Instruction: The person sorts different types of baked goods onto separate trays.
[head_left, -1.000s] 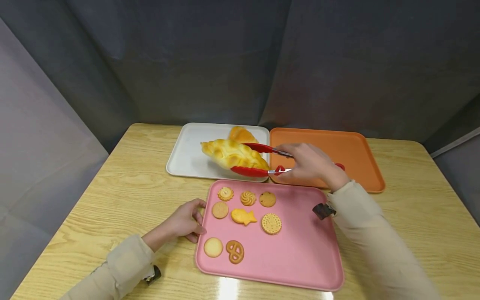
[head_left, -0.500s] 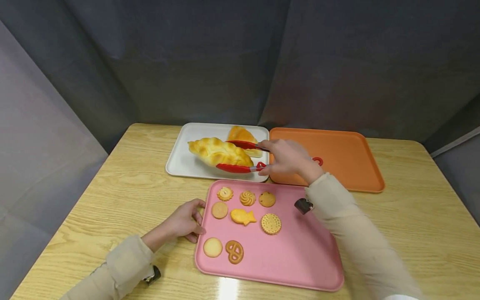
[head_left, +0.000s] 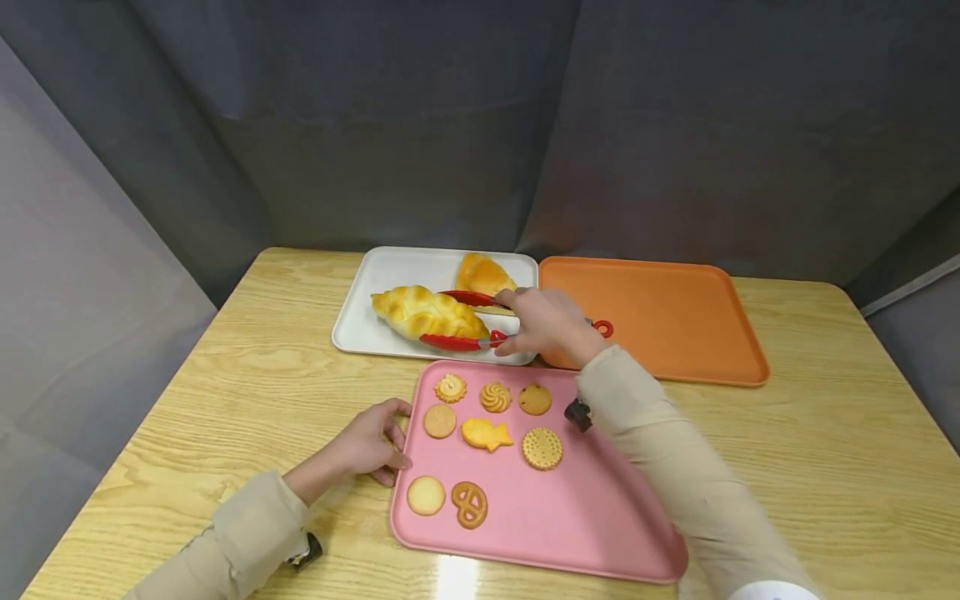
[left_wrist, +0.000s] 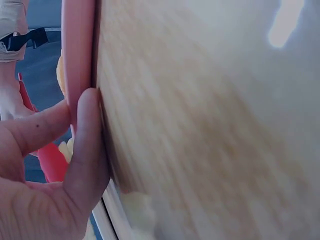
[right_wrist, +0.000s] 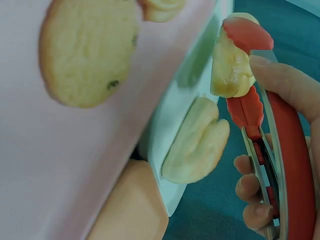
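Red-tipped tongs [head_left: 455, 342] are gripped in my right hand [head_left: 546, 321], their tips on either side of a long braided bread [head_left: 427, 313] over the front of the white tray [head_left: 390, 260]. Behind it on that tray lies a folded bread [head_left: 483, 274]. In the right wrist view the fingers curl round the tongs [right_wrist: 295, 165], near the folded bread [right_wrist: 196, 142]. My left hand [head_left: 369, 442] pinches the left rim of the pink tray [head_left: 585, 517]; in the left wrist view thumb and finger meet on that rim [left_wrist: 79, 45].
On the pink tray lie several biscuits, among them a fish-shaped one [head_left: 486, 433], a pretzel [head_left: 470, 504] and a round dotted one [head_left: 542, 448]. An orange tray [head_left: 660, 317] stands at the back right, beside the white one. Dark cloth [head_left: 420, 125] hangs behind the table.
My right hand has moved left with the tongs and the braided bread, which is now lower over the white tray's left and front part. The left hand has stayed on the pink rim.
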